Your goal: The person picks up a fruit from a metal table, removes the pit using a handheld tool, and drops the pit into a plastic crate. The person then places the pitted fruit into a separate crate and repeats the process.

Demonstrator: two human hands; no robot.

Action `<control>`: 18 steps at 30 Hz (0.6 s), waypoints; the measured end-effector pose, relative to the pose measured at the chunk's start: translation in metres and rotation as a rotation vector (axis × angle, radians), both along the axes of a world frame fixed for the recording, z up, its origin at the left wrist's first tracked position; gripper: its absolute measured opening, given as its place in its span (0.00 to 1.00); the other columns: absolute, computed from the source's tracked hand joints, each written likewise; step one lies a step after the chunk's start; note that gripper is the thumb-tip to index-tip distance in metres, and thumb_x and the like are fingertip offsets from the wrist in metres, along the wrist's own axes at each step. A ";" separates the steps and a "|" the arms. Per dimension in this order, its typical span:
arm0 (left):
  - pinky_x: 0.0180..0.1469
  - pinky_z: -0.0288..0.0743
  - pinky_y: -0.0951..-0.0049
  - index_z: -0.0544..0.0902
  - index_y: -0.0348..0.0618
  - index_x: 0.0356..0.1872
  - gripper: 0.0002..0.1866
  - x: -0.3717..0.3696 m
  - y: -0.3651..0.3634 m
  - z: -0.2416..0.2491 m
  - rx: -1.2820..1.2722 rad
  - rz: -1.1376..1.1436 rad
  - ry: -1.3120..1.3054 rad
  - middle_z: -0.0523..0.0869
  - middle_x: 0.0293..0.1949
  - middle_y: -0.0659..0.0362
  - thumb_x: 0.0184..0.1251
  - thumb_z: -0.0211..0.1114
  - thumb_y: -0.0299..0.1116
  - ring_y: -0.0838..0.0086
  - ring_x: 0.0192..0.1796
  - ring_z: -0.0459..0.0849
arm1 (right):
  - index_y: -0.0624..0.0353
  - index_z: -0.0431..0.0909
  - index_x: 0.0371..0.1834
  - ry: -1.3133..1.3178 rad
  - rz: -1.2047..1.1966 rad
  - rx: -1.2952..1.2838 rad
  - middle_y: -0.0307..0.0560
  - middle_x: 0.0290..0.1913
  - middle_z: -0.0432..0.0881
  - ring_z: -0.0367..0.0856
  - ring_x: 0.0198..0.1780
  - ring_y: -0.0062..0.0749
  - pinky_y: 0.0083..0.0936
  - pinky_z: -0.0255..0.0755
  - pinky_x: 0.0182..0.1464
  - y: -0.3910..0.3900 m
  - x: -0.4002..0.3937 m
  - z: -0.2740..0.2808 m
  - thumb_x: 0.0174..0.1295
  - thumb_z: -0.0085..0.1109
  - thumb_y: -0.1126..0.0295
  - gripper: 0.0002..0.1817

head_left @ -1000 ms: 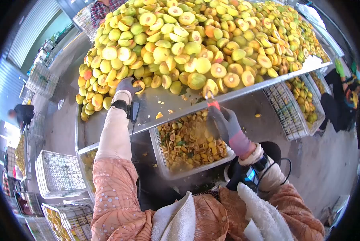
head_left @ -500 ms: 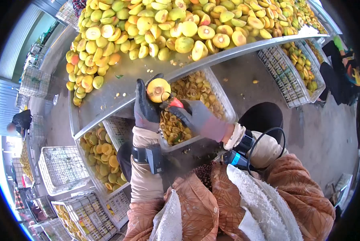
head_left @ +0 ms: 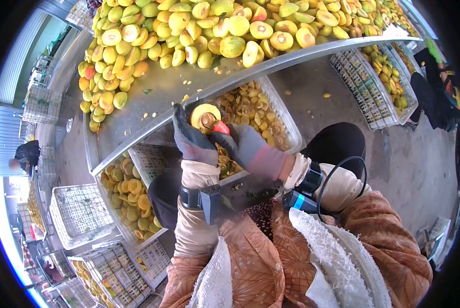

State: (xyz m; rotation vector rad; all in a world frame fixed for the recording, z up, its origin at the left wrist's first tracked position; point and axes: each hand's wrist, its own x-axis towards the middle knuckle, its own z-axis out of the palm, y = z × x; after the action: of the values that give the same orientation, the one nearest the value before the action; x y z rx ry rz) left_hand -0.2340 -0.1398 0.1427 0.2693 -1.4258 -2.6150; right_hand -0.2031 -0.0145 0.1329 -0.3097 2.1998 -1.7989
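My left hand (head_left: 191, 138), in a dark and grey glove, is wrapped round a halved yellow fruit (head_left: 199, 114) with its cut face up. My right hand (head_left: 250, 149), gloved too, grips a small tool by its red handle (head_left: 220, 127). The tool's end is at the brown centre of the fruit half. Both hands are at the edge of a metal table (head_left: 163, 94), above a white crate (head_left: 287, 123) of yellow fruit pieces. A large heap of halved fruit (head_left: 232, 46) lies on the table.
At the lower left are a crate of hollow fruit halves (head_left: 132, 197), a white crate (head_left: 81, 214) and stacked crates (head_left: 109, 272). Another fruit crate (head_left: 371, 95) stands on the floor at right, near a person in dark clothes (head_left: 430, 97). A second person (head_left: 27, 154) is far left.
The tool's end has moved onto the fruit's centre, where a brown hollow now shows. The left forearm has shifted right, and the view has shifted slightly.
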 end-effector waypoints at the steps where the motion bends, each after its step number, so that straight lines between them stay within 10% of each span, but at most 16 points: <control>1: 0.41 0.77 0.68 0.75 0.41 0.44 0.20 -0.001 0.004 0.002 0.000 0.000 0.000 0.80 0.40 0.56 0.67 0.49 0.49 0.64 0.38 0.81 | 0.59 0.77 0.42 0.000 0.000 0.000 0.59 0.36 0.80 0.78 0.43 0.55 0.37 0.70 0.45 -0.002 0.001 -0.003 0.62 0.48 0.48 0.23; 7: 0.38 0.77 0.68 0.74 0.41 0.44 0.25 -0.005 0.004 -0.011 0.088 0.241 -0.164 0.80 0.36 0.56 0.68 0.47 0.55 0.66 0.36 0.80 | 0.60 0.78 0.41 0.076 0.047 0.069 0.61 0.33 0.80 0.78 0.40 0.55 0.38 0.71 0.41 -0.001 0.000 -0.003 0.62 0.48 0.48 0.24; 9: 0.36 0.76 0.69 0.75 0.41 0.42 0.26 -0.004 0.001 -0.015 0.004 0.316 -0.217 0.81 0.34 0.57 0.67 0.48 0.57 0.67 0.34 0.80 | 0.68 0.73 0.46 -0.156 0.196 0.067 0.55 0.34 0.80 0.77 0.39 0.29 0.30 0.70 0.44 0.002 -0.002 0.007 0.65 0.50 0.61 0.18; 13: 0.35 0.75 0.71 0.77 0.41 0.37 0.26 0.005 -0.014 -0.024 -0.009 0.105 -0.019 0.81 0.32 0.57 0.67 0.48 0.57 0.68 0.32 0.79 | 0.66 0.74 0.46 0.194 0.322 0.121 0.49 0.31 0.79 0.74 0.36 0.22 0.25 0.69 0.40 0.011 -0.003 -0.025 0.65 0.51 0.58 0.20; 15: 0.36 0.74 0.74 0.77 0.40 0.33 0.27 -0.004 -0.027 -0.052 -0.572 0.370 0.065 0.81 0.30 0.56 0.68 0.45 0.57 0.68 0.31 0.80 | 0.65 0.74 0.47 -0.359 0.340 0.023 0.40 0.29 0.76 0.72 0.33 0.16 0.19 0.68 0.35 0.015 -0.006 0.006 0.64 0.52 0.54 0.22; 18: 0.37 0.75 0.73 0.76 0.38 0.31 0.28 0.004 -0.015 -0.045 -0.690 0.496 0.107 0.81 0.26 0.54 0.69 0.43 0.56 0.68 0.29 0.80 | 0.61 0.77 0.33 -0.409 0.398 -0.250 0.35 0.20 0.73 0.69 0.22 0.19 0.20 0.61 0.22 0.012 -0.011 -0.006 0.62 0.51 0.47 0.24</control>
State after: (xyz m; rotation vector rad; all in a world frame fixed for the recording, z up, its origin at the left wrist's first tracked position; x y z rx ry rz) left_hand -0.2304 -0.1550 0.0977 0.3275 -1.8250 -1.6207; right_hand -0.2144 -0.0027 0.1265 -0.3629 1.5183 -1.7248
